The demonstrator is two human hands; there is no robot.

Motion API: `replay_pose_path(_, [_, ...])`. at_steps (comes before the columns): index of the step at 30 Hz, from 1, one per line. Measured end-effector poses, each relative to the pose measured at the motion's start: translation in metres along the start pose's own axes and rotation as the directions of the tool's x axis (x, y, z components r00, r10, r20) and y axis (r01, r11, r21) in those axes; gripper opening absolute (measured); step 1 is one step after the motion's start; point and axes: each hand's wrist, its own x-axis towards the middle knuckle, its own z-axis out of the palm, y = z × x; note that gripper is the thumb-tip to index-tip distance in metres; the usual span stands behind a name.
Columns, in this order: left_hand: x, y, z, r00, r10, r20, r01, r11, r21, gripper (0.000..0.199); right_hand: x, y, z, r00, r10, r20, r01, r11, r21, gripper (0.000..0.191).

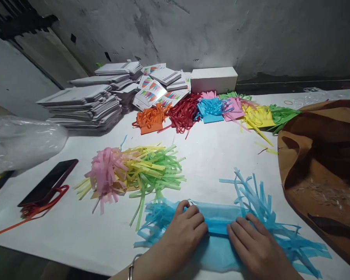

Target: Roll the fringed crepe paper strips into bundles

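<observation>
Blue fringed paper [221, 221] lay at the near edge of the white table [210, 159], its cut strips fanning out to both sides, with the left hand [182, 233] and right hand [258, 247] pressed flat on its rolled middle, fingers bent over it and set slightly apart. Just beyond lay a pink, yellow and green fringe bundle [134, 171], a dark phone [48, 182] to the left, and brown cloth [323, 155] to the right.

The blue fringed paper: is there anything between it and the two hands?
Nothing visible. The left hand and right hand both rest directly on the blue fringed paper, fingers pressing its rolled middle. The pink, yellow and green strips lie apart, farther up the white table.
</observation>
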Motion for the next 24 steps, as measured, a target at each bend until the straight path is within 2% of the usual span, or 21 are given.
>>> replay_pose_path(2, [-0.004, 0.001, 0.000, 0.999, -0.037, 0.004, 0.037, 0.999, -0.023, 0.015, -0.014, 0.006, -0.006, 1.000, 0.003, 0.006, -0.003, 1.000, 0.020, 0.036])
replay_pose_path(4, [-0.004, 0.002, 0.001, 0.994, -0.105, 0.017, 0.105, 0.993, -0.047, 0.013, -0.020, 0.010, -0.010, 0.996, 0.027, 0.082, -0.029, 0.999, 0.020, 0.029])
replay_pose_path(7, [0.002, 0.005, 0.002, 0.971, -0.228, 0.066, 0.230, 0.973, -0.021, 0.014, -0.016, 0.009, -0.009, 0.962, 0.232, 0.144, -0.237, 0.972, 0.012, 0.018])
replay_pose_path(9, [0.008, 0.005, 0.003, 0.954, -0.287, 0.089, 0.284, 0.958, 0.036, 0.016, -0.008, 0.005, -0.005, 0.917, 0.376, 0.134, -0.375, 0.926, -0.028, 0.021])
replay_pose_path(12, [0.015, 0.003, 0.006, 0.939, -0.327, 0.109, 0.318, 0.944, 0.089, 0.017, 0.001, 0.001, 0.000, 0.892, 0.430, 0.139, -0.411, 0.900, -0.145, 0.024])
replay_pose_path(15, [0.017, 0.001, 0.007, 0.939, -0.323, 0.118, 0.316, 0.946, 0.074, 0.017, 0.007, -0.004, 0.002, 0.921, 0.385, 0.061, -0.375, 0.918, -0.126, 0.027])
replay_pose_path(18, [0.016, 0.001, 0.005, 0.945, -0.313, 0.100, 0.309, 0.950, 0.053, 0.017, 0.014, -0.010, 0.005, 0.978, 0.207, -0.026, -0.206, 0.977, 0.049, 0.036])
replay_pose_path(20, [0.016, 0.002, 0.000, 0.961, -0.265, 0.084, 0.262, 0.964, 0.044, 0.015, 0.019, -0.013, 0.008, 0.990, 0.137, 0.021, -0.139, 0.982, 0.126, 0.036])
replay_pose_path(22, [0.015, 0.003, -0.005, 0.984, -0.161, 0.075, 0.160, 0.987, 0.015, 0.014, 0.022, -0.015, 0.011, 0.987, 0.134, 0.091, -0.146, 0.978, 0.146, 0.036])
replay_pose_path(24, [0.014, 0.002, -0.007, 0.996, -0.059, 0.065, 0.060, 0.998, -0.011, 0.014, 0.025, -0.015, 0.012, 0.980, 0.168, 0.105, -0.183, 0.969, 0.165, 0.034])
